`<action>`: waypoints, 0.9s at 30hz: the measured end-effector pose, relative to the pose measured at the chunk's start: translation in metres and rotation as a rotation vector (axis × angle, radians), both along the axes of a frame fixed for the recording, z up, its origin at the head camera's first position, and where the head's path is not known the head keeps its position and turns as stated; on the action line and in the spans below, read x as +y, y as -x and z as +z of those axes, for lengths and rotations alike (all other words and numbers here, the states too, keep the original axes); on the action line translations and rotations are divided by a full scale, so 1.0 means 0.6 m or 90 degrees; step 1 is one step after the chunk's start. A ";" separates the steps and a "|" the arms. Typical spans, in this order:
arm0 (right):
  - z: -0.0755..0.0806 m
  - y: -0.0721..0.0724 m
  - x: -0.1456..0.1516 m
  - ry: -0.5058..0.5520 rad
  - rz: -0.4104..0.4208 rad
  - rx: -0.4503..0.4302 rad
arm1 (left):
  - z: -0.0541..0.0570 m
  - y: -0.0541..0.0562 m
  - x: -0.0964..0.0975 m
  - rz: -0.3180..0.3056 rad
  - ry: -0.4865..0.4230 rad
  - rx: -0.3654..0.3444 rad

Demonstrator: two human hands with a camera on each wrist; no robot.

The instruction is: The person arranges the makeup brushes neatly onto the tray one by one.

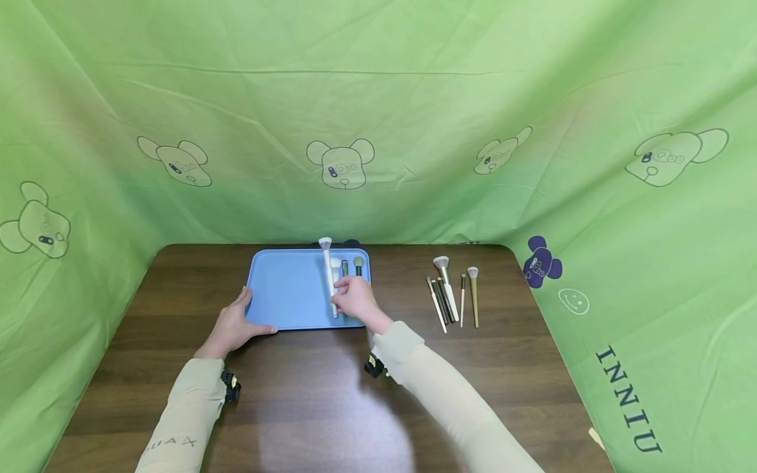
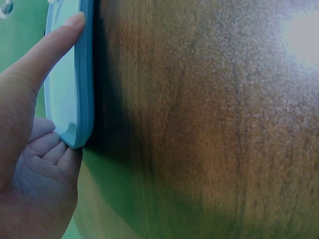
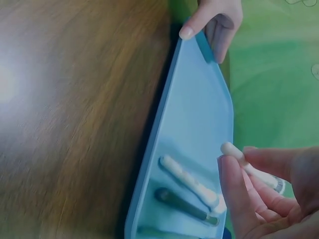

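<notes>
My right hand [image 1: 357, 299] pinches a white-handled makeup brush [image 1: 328, 263] between thumb and fingers, its bristles pointing to the back, over the right part of the blue tray [image 1: 290, 289]. Beneath, in the right wrist view, a white brush [image 3: 185, 180] and a dark-handled brush [image 3: 183, 203] lie side by side in the tray. Another brush with a greenish head [image 1: 357, 261] lies nearest the tray's right rim, partly hidden by the hand. My left hand [image 1: 233, 326] grips the tray's front left corner, thumb along the front rim and fingers at the left side.
Right of the tray, several more makeup brushes lie on the wooden table [image 1: 331, 407]: a large white-handled one [image 1: 446, 286], dark-handled ones [image 1: 442, 302] and a tan-handled one [image 1: 474, 299]. A green cloth [image 1: 378, 210] with printed bears surrounds the table's back and sides.
</notes>
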State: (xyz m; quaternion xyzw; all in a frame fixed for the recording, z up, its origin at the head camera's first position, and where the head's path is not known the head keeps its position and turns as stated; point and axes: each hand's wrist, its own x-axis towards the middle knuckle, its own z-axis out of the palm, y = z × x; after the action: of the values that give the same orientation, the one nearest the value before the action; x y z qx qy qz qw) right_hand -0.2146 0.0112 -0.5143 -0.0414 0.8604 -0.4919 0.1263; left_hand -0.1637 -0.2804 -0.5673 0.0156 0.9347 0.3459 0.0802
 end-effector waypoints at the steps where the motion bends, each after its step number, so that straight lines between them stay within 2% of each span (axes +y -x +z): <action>1: 0.000 0.001 -0.004 -0.006 -0.002 -0.004 | 0.000 0.000 0.000 0.000 -0.001 0.000; 6: -0.002 0.006 -0.024 -0.052 -0.024 -0.032 | 0.001 -0.002 0.001 0.001 -0.005 0.000; 10: -0.003 0.010 -0.035 -0.062 -0.038 -0.049 | -0.001 -0.002 0.000 0.000 -0.005 0.001; 27: -0.012 0.018 -0.060 -0.186 -0.037 -0.066 | -0.004 0.000 -0.001 0.001 -0.005 -0.003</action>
State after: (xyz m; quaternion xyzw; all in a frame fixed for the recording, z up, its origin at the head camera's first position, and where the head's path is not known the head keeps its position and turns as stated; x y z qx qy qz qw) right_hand -0.2253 -0.0246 -0.5212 0.0279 0.9160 -0.3664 0.1612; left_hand -0.1638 -0.2810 -0.5699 0.0140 0.9330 0.3500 0.0822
